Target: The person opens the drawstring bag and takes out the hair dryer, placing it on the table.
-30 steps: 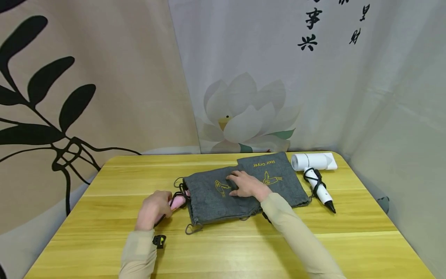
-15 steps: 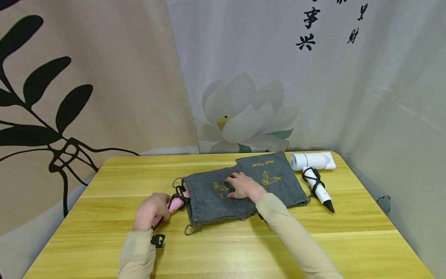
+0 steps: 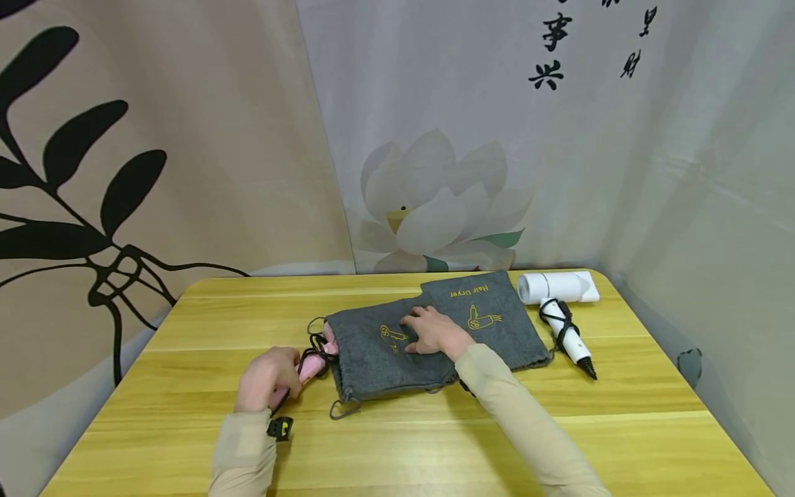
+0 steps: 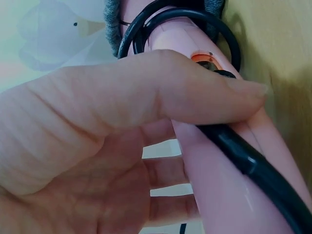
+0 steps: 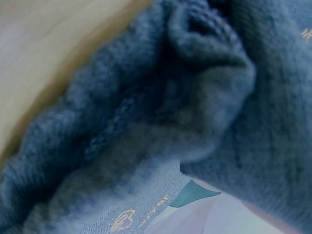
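Observation:
My left hand (image 3: 270, 378) grips the handle of a pink hair dryer (image 3: 312, 366) at the bag's left end. In the left wrist view, the thumb crosses over the pink handle (image 4: 224, 180) and its black cord (image 4: 239, 151), with the fingers around the far side. The dryer's upper part goes into a dark grey drawstring bag (image 3: 373, 373) and is hidden there. On top of that bag rests my right hand (image 3: 437, 331), fingers spread. The right wrist view shows only gathered grey cloth (image 5: 195, 107) close up; the hand is out of it.
A second grey bag (image 3: 515, 338), printed "Hair Dryer", lies beside and partly under the first. To its right lies a white hair dryer (image 3: 553, 288) with a black cord wound round its handle. The wooden table (image 3: 397, 455) ends at a printed curtain (image 3: 248, 152).
My left hand has drawn slightly left and towards me, and a little more of the pink hair dryer shows outside the bag. The right hand stays on the bag.

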Available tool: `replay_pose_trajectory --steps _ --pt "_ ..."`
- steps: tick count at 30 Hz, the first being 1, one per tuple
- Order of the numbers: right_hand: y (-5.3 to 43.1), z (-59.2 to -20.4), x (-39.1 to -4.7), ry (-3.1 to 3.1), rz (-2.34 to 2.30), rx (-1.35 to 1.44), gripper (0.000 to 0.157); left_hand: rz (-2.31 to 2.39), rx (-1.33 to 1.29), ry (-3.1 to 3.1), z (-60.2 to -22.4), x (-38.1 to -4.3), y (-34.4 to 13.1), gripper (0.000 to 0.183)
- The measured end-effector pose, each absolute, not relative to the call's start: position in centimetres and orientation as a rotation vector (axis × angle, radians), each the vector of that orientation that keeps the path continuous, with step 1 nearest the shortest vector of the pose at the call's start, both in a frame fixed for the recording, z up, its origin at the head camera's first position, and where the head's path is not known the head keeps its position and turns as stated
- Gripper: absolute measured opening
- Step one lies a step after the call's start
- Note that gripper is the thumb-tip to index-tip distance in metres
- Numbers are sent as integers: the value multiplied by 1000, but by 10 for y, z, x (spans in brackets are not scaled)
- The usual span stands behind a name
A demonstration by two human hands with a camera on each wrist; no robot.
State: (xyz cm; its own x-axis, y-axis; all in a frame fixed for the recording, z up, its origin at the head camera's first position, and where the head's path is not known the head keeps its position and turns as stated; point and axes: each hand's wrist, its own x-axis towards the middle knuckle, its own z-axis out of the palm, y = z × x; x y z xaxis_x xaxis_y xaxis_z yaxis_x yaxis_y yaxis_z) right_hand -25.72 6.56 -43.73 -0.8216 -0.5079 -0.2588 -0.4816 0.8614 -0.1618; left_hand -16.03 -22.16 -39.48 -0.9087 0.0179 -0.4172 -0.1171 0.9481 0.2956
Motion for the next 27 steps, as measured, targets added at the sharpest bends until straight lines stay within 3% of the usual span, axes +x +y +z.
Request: replay_pose_trajectory --steps 27 --pt "62 -441 -260 2765 -70 -724 58 450 -112 2641 -393 -153 -223 35"
